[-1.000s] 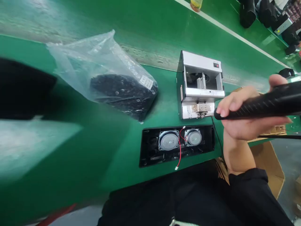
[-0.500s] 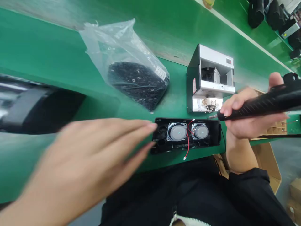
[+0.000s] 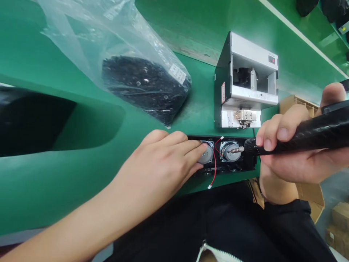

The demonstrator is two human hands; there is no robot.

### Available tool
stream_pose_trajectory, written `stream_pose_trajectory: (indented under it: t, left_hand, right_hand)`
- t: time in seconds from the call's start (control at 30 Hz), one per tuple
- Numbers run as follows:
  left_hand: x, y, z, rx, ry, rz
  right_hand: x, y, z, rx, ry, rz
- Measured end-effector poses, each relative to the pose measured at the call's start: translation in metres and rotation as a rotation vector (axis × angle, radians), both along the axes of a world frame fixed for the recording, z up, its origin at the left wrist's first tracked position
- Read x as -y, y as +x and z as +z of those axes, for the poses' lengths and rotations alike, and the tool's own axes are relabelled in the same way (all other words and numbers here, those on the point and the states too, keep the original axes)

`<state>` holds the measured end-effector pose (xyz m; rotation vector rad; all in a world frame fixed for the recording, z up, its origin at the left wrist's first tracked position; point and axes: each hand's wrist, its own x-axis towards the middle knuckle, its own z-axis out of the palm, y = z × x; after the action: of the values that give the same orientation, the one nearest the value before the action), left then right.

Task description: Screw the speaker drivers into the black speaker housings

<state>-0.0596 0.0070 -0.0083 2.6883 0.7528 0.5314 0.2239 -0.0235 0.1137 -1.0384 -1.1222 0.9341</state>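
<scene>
A black housing [image 3: 248, 163] with two round grey speakers lies on the green table. My left hand [image 3: 174, 154] covers its left end, fingers closed around that end and fingertips at the left speaker [image 3: 206, 155]. In my right hand [image 3: 289, 145] is a black electric screwdriver [image 3: 308, 133], held sideways. Its bit points left, over the right speaker [image 3: 231, 152]; whether it touches anything I cannot tell. A red wire [image 3: 215, 163] with white plugs runs between the speakers and hangs over the housing's near edge.
Behind the housing stands a silver and black screw feeder machine [image 3: 253, 94]. A clear plastic bag [image 3: 147, 83] of black parts lies at the back left. A dark object [image 3: 32, 123] is at the far left. Cardboard boxes [image 3: 340, 218] stand at the lower right.
My left hand has moved right onto the housing's left end and the left speaker. The screwdriver's bit has moved from beside the machine to over the right speaker.
</scene>
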Motion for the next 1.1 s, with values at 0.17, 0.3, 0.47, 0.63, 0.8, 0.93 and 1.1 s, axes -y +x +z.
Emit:
stream_pose_trajectory:
  t: [0.17,0.3,0.47,0.63,0.8,0.93,1.1]
  left_hand:
    - [0.001,0.001,-0.006,0.091,0.015,0.023]
    - [0.003,0.003,-0.006,0.100,-0.013,0.036]
    - [0.002,0.003,-0.004,0.055,0.003,-0.014]
    - [0.005,0.004,-0.008,0.079,-0.021,0.058]
    - [0.000,0.004,-0.002,0.027,-0.039,-0.012]
    - [-0.001,0.005,-0.001,0.042,-0.027,0.001]
    - [0.002,0.006,-0.005,0.054,-0.028,-0.003]
  right_hand:
    - [-0.007,-0.018,-0.013,-0.054,0.008,-0.051]
    - [-0.011,-0.034,-0.023,-0.046,0.015,-0.070]
    - [-0.014,-0.038,-0.030,-0.053,0.069,-0.031]
    - [-0.013,-0.039,-0.032,-0.057,0.083,-0.002]
    - [-0.017,-0.047,-0.042,-0.025,0.151,-0.023]
    - [-0.022,-0.055,-0.058,0.010,0.212,-0.052]
    - [-0.022,-0.056,-0.071,0.066,0.222,-0.086]
